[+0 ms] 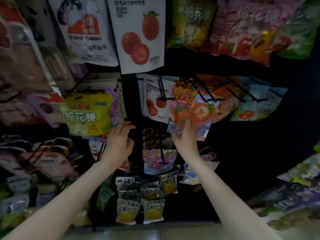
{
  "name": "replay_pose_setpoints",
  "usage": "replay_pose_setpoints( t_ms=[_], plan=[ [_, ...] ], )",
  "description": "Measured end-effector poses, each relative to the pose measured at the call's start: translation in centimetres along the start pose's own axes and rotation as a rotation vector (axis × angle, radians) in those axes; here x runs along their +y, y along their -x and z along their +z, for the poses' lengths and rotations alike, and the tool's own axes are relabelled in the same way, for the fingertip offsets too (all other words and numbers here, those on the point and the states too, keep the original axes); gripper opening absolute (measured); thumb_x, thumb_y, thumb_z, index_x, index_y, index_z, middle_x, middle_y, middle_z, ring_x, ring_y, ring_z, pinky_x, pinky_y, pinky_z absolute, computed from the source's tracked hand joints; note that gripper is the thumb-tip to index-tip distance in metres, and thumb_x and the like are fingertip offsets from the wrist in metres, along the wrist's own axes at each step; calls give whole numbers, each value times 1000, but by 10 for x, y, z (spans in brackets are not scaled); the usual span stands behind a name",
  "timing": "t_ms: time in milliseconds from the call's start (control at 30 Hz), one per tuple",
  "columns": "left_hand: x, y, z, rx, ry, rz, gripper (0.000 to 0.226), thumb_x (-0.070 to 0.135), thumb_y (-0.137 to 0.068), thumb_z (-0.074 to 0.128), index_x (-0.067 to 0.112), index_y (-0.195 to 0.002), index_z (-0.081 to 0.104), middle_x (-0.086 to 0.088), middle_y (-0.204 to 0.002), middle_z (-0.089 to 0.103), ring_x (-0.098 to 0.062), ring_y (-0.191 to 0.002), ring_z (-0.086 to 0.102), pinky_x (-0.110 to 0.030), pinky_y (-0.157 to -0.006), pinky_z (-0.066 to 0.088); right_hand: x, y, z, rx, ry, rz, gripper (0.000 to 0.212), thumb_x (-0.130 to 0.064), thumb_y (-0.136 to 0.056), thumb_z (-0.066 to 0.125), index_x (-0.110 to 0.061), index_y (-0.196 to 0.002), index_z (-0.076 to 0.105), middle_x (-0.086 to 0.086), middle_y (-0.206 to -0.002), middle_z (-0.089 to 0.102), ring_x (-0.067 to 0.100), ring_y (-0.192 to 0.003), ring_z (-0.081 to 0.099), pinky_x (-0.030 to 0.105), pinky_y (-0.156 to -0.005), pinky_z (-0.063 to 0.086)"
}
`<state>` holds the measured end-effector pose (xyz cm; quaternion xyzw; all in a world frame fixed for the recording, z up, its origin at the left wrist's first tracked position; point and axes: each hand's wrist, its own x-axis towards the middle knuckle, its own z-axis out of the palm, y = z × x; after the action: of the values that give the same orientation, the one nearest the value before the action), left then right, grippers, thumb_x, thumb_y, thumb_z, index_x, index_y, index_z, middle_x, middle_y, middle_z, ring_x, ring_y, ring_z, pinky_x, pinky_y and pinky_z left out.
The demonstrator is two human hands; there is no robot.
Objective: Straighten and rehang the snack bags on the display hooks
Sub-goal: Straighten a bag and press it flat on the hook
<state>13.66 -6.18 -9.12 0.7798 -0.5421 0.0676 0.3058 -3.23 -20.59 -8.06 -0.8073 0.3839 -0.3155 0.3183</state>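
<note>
My right hand (184, 135) grips the bottom edge of a pink and orange strawberry candy bag (192, 108) that hangs at the middle of the rack, under black display hooks (206, 94). My left hand (119, 141) hovers with fingers loosely spread beside the lower right corner of a yellow marshmallow bag (88, 113); whether it touches the bag I cannot tell. A white bag with red fruit (155, 97) hangs between the two hands on its own hook (162, 97).
Big white, yellow and pink bags (138, 32) hang in the top row. Purple candy bags (155, 153) and small yellow snack packs (140, 200) hang below my hands. More bags crowd the left (43, 163) and right (294, 187) sides. Several bare hooks (242, 90) stick out at upper right.
</note>
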Motion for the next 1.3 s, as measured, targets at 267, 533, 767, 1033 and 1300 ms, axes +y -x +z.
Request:
replay_pose_setpoints(
  t_ms=[267, 533, 767, 1033, 1300],
  plan=[
    [-23, 10, -31, 154, -60, -101, 37, 15, -82, 46, 5, -115, 56, -22, -125, 50, -38, -114, 40, -59, -87, 38, -9, -52, 26, -334, -252, 17, 60, -2, -90, 56, -20, -140, 28, 2, -141, 38, 20, -131, 38, 28, -100, 37],
    [-19, -9, -26, 150, -137, -11, 37, 23, -82, 35, 15, -117, 45, -19, -123, 54, -28, -115, 34, -59, -89, 38, 3, -100, 34, -196, -416, 183, 76, 9, -86, 56, -11, -147, 16, 7, -145, 34, 17, -132, 36, 13, -92, 32],
    [-21, -15, -20, 170, -124, 2, 37, 25, -82, 34, 20, -118, 41, -18, -127, 52, -26, -117, 32, -57, -90, 37, -8, -95, 36, -254, -441, 217, 66, 1, -89, 56, -8, -145, 23, 8, -145, 37, 22, -132, 37, 19, -93, 35],
    [-25, -16, -19, 140, -182, -18, 45, 23, -80, 34, 7, -116, 58, -18, -128, 52, -26, -116, 32, -56, -88, 37, -41, -58, 65, -380, -441, 129, 78, -14, -92, 58, -24, -149, 5, -1, -153, 23, 16, -138, 26, 20, -98, 27],
    [-29, -8, -27, 150, -56, 7, 37, 22, -83, 36, 13, -115, 53, -19, -128, 50, -29, -116, 36, -57, -89, 38, -32, -45, 54, -396, -501, 230, 79, -3, -91, 55, -22, -150, 6, 4, -153, 25, 25, -134, 37, 43, -109, 35]
  ],
)
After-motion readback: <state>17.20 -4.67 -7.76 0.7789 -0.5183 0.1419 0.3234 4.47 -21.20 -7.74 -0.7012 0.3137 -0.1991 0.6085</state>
